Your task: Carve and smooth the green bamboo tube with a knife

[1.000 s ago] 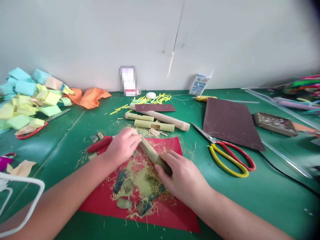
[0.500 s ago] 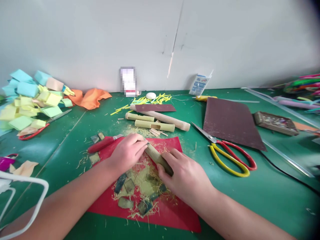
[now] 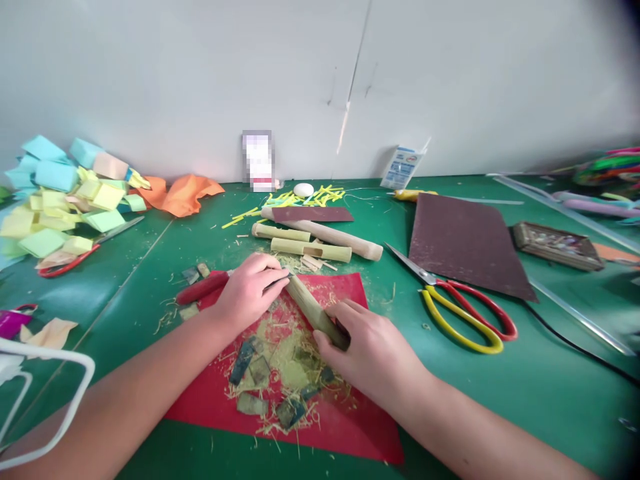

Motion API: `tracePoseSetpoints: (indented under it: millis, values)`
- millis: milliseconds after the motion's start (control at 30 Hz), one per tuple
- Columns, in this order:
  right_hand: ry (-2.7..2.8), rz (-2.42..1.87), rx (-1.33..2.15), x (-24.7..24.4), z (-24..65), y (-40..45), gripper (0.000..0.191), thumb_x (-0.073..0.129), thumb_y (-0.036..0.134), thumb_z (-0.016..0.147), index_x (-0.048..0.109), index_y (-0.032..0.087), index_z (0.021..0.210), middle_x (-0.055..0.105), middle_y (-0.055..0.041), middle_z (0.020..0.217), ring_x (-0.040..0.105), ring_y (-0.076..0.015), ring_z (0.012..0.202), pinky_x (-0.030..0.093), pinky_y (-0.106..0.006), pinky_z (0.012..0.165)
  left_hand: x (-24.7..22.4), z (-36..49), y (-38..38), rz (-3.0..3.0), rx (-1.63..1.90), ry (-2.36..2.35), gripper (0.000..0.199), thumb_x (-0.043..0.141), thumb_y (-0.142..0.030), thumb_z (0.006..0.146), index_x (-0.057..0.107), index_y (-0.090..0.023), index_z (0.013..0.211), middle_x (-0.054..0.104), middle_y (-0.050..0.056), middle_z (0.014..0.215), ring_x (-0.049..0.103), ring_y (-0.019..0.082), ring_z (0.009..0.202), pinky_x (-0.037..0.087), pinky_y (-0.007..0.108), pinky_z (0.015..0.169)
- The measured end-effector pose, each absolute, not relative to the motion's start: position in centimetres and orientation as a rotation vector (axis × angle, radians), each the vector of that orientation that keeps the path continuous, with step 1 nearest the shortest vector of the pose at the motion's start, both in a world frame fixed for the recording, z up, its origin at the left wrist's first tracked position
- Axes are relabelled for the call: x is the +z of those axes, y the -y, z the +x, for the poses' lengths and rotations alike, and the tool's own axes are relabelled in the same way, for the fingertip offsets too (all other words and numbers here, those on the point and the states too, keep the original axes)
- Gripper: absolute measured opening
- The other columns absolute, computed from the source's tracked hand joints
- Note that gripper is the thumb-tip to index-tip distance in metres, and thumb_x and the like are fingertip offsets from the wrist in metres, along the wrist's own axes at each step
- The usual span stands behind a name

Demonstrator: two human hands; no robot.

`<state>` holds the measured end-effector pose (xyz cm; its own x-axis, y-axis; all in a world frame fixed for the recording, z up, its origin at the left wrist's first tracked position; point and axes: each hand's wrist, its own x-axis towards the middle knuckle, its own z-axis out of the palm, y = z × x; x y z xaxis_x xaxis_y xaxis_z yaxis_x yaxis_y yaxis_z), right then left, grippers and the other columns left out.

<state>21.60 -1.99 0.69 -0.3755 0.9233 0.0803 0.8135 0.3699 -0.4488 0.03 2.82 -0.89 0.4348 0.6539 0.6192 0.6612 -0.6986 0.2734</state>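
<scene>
My R hand (image 3: 373, 340) is wrapped round the near end of the tube (image 3: 313, 307), thumb one side, fingers the other, gripping it. L hand (image 3: 253, 287) is at the tube's far end, fingers bent, w/ a dark bit (image 3: 286, 270) showing at the fingertips; can't tell if it's clamped tight. Both forearms angle in from the lower corners. Tube slants over a red sheet (image 3: 370, 433) strewn w/ shavings (image 3: 290, 373) & dark scraps (image 3: 243, 360). Worktop (image 3: 560, 400) is green, backed by a pale grey wall (image 3: 175, 80). Carton (image 3: 400, 167) by the wall has blue print & a red logo, too small to read; phone (image 3: 258, 160) screen's blurred.
</scene>
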Motion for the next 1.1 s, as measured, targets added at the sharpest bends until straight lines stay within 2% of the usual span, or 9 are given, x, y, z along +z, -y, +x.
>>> tracePoseSetpoints:
  millis: [167, 333, 733, 900, 1100]
  values:
    - [2.313, -1.486, 0.458, 0.35, 21.48, 2.11, 0.012, 0.053, 0.028, 0.077, 0.046, 0.02, 0.071, 0.05, 0.0013, 0.07, 0.042, -0.0098, 0.056, 0.029, -0.023, 0.051, -0.59, 1.01, -1.88, -2.829, -1.027, 1.123, 0.014, 0.053, -0.018, 0.09, 0.066, -0.016, 0.096, 0.063, 0.006, 0.088, 0.057, 0.016, 0.084, 0.049, 0.031, 0.076]
    - [2.305, -1.479, 0.451, 0.16, 21.52, 2.2, 0.01, 0.052, 0.028, 0.078, 0.049, 0.02, 0.073, 0.051, 0.0009, 0.071, 0.044, -0.0101, 0.056, 0.03, -0.023, 0.051, -0.62, 0.63, -2.61, -2.68, -1.078, 1.207, 0.015, 0.052, -0.019, 0.09, 0.066, -0.014, 0.089, 0.062, 0.008, 0.086, 0.056, 0.017, 0.083, 0.049, 0.034, 0.077]
    - [2.314, -1.483, 0.475, 0.45, 21.45, 2.09, 0.012, 0.053, 0.027, 0.078, 0.046, 0.021, 0.07, 0.052, 0.0009, 0.071, 0.044, -0.0101, 0.057, 0.031, -0.023, 0.052, -0.49, 1.02, -2.04, -2.811, -0.978, 1.159, 0.015, 0.051, -0.018, 0.091, 0.065, -0.015, 0.095, 0.061, 0.007, 0.087, 0.054, 0.016, 0.083, 0.048, 0.032, 0.076]
    - [2.305, -1.508, 0.497, 0.51, 21.38, 2.12, 0.011, 0.052, 0.028, 0.079, 0.047, 0.021, 0.073, 0.052, 0.001, 0.071, 0.045, -0.0108, 0.058, 0.031, -0.024, 0.053, -0.39, 1.19, -1.89, -2.72, -1.008, 1.254, 0.016, 0.049, -0.017, 0.091, 0.064, -0.014, 0.086, 0.059, 0.007, 0.084, 0.053, 0.017, 0.082, 0.046, 0.032, 0.076]
    - [2.288, -1.515, 0.501, 0.62, 21.29, 2.0, 0.009, 0.052, 0.028, 0.078, 0.049, 0.02, 0.074, 0.053, 0.0006, 0.071, 0.046, -0.0112, 0.059, 0.032, -0.024, 0.054, -0.37, 1.29, -1.95, -2.725, -1.021, 1.226, 0.018, 0.048, -0.018, 0.092, 0.064, -0.014, 0.084, 0.058, 0.006, 0.081, 0.053, 0.017, 0.082, 0.046, 0.033, 0.076]
